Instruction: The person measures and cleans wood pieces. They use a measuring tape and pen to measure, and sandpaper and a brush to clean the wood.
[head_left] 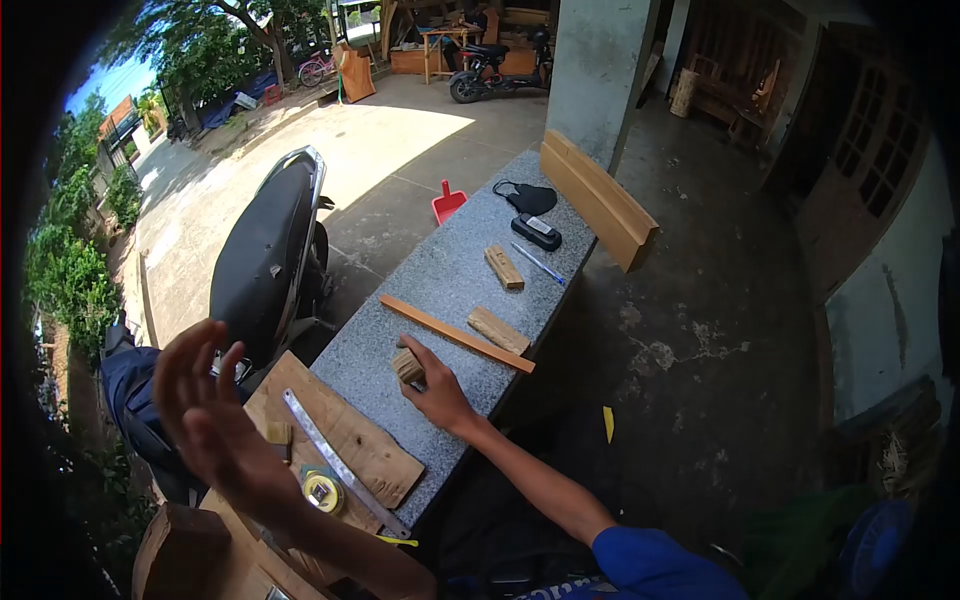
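Observation:
My right hand (438, 392) grips a small wood block (407, 367) on the speckled stone tabletop (440, 270). My left hand (222, 440) is raised in the air, fingers apart and holding nothing. Just beyond the right hand lies a thin wooden strip (455, 332), with a rough wood piece (500, 330) beside it and another short wood piece (503, 267) farther up. Under and beside the left arm, a flat wooden board (365, 440) carries a long metal strip (335, 450) and a yellow tape measure (322, 491).
A blue pen (538, 262), a black case-like object (536, 231) and a black face mask (528, 197) lie at the table's far end. A long wooden profile (598, 200) leans there. To the left stands a motorbike (265, 260); a red dustpan (448, 205) is on the floor.

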